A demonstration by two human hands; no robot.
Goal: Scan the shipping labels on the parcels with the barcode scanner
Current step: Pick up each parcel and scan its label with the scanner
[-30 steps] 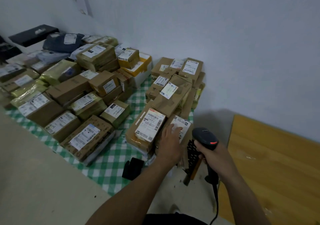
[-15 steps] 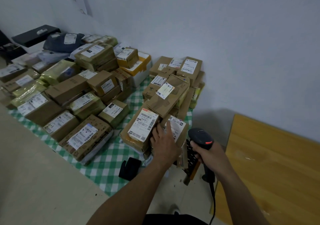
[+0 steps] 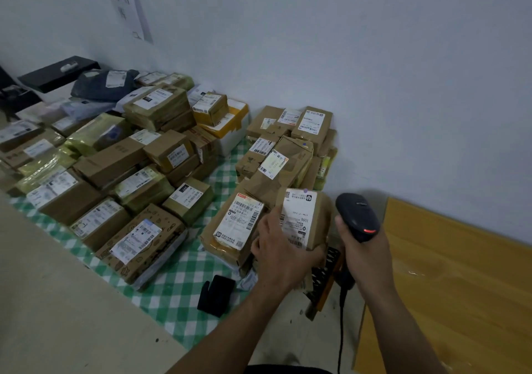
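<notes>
Before you the floor (image 3: 57,301) bears a green checked cloth (image 3: 178,284) spread up to the wall. On that cloth you have the parcels (image 3: 141,241), packed close and partly stacked, and a small black object (image 3: 216,294) near its front edge. To your right a wooden board (image 3: 449,287) lies on the floor.

The white shipping label (image 3: 299,218) on the brown cardboard parcel (image 3: 321,224) gripped by the left hand (image 3: 283,255) carries large digits that read as "1098". Just left of that hand, the white red-cornered label (image 3: 240,219) on the tan flat parcel (image 3: 224,251) shows "411". Other print is too blurred to read.
</notes>
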